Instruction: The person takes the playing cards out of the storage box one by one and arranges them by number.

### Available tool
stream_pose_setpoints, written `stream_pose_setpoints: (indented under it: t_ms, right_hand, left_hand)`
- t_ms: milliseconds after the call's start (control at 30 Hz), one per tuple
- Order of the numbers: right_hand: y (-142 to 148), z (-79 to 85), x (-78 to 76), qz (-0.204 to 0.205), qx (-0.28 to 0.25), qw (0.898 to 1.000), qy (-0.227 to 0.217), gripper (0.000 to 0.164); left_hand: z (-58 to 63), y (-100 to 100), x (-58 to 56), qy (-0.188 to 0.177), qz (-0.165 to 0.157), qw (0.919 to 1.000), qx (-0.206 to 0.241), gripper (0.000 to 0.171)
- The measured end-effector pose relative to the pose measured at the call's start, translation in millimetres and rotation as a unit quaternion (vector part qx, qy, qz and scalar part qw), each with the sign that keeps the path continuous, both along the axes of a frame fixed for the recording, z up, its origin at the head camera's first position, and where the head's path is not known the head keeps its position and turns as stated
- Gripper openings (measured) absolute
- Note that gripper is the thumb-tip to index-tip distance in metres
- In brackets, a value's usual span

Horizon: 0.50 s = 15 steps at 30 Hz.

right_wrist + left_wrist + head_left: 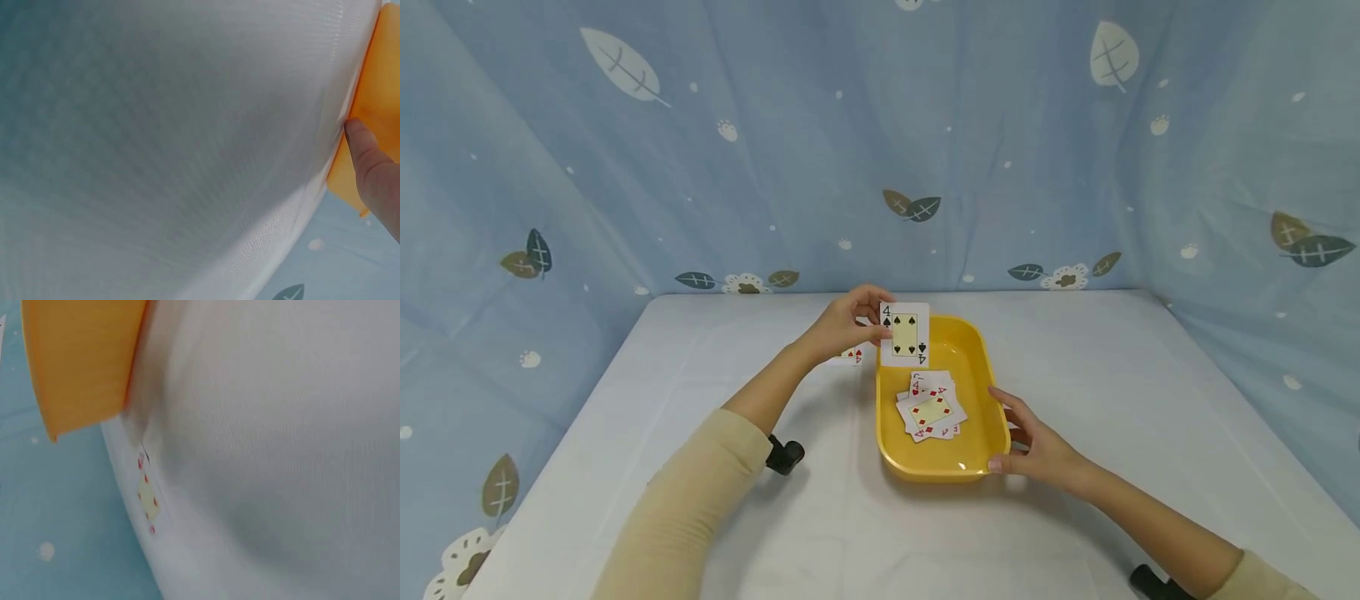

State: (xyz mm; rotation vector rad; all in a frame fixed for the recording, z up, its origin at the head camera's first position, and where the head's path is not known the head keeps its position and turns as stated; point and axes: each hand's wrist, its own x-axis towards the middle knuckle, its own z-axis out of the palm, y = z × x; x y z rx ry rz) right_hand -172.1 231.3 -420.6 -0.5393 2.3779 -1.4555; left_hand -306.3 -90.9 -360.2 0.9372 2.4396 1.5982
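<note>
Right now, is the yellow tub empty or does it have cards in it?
Not empty: the head view shows a small pile of cards inside the yellow tub, with bare yellow around it.

The tray (976, 383) looks glossy plastic, the cards (931, 412) paper, the tablecloth (1075, 358) matt fabric.

Behind the left hand (850, 323), a creased beige left sleeve (692, 492) ends beside a rounded black left wrist fitting (787, 457); behind the right hand (1037, 446), a beige right sleeve (1258, 580) adjoins a black right wrist fitting (1153, 583).
</note>
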Motion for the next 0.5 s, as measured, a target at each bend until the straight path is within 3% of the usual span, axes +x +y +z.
stream_pose_setpoints:
  t_ms: [500]
  right_hand:
    - [1, 0.1, 0.0, -0.005, 0.003, 1.0, -0.004, 0.092]
  left_hand:
    - [6.9, -41, -6.2, -0.028, 0.072, 0.9969, -0.013, 0.045]
